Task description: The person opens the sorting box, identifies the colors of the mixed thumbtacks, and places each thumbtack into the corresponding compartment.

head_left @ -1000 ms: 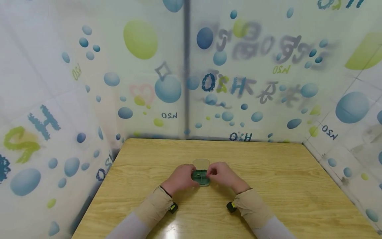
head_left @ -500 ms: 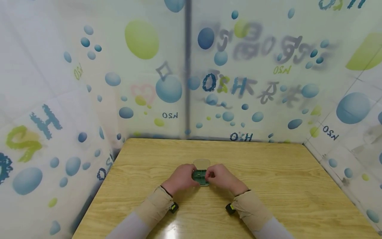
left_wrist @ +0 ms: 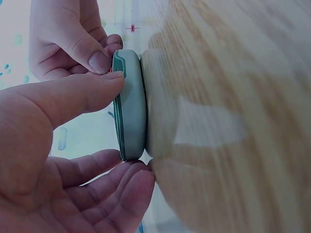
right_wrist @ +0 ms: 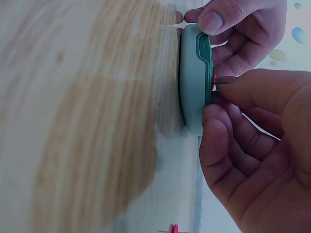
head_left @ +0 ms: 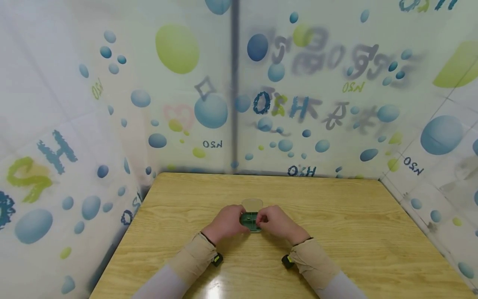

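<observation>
Movement mainly at the right hand (head_left: 280, 222): compared with a second ago, shifted slightly inward, from the right edge of the green compartment case (left_wrist: 135, 107) to over its right-hand end, now covering more of it. Almost no difference from half a second ago, so presumably close work at the right-hand compartments. Right fingers bent, with a small red piece (right_wrist: 214, 81) apparently pinched at the thumb tip (just a speck of colour, even up close). Left hand (head_left: 226, 220) as before, gripping the other end of the case, thumb on the near rim, fingers around the left end, likely for steadiness. Case flat on the wooden table (head_left: 336, 232), open side up, with a see-through oval lid (head_left: 252, 204) lying just beyond.

Hidden: right-hand compartments, behind the right fingers; interior out of sight in both wrist views, from a low, side-on angle. Cannot make out the shape of the red piece, nor any contact with the compartment floor. Cut off: both sleeves (head_left: 160, 283), at the bottom of the head view.
</observation>
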The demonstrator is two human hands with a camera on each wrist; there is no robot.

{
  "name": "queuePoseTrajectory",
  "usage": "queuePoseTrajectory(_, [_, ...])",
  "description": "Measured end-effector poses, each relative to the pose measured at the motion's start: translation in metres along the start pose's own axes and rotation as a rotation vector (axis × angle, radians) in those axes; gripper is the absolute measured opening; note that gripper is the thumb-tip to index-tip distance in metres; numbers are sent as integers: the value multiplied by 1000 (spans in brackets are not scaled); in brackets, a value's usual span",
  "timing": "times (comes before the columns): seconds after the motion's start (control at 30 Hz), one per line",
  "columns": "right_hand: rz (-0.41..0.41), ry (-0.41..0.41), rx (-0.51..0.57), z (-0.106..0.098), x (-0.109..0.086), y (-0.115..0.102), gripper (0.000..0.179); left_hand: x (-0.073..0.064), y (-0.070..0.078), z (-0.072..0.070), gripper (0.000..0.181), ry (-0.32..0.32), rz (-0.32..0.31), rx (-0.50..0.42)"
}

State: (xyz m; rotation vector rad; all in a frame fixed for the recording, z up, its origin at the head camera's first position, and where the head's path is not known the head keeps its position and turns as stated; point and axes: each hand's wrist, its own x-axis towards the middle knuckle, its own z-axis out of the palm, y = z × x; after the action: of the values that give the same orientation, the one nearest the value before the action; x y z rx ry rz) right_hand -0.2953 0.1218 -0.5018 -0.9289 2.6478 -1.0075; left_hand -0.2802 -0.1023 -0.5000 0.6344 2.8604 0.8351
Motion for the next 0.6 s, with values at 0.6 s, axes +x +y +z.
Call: queuePoseTrajectory(0.6, [22,2,-15,0,0,-1,13,2,-1,1,48,2,-6,3])
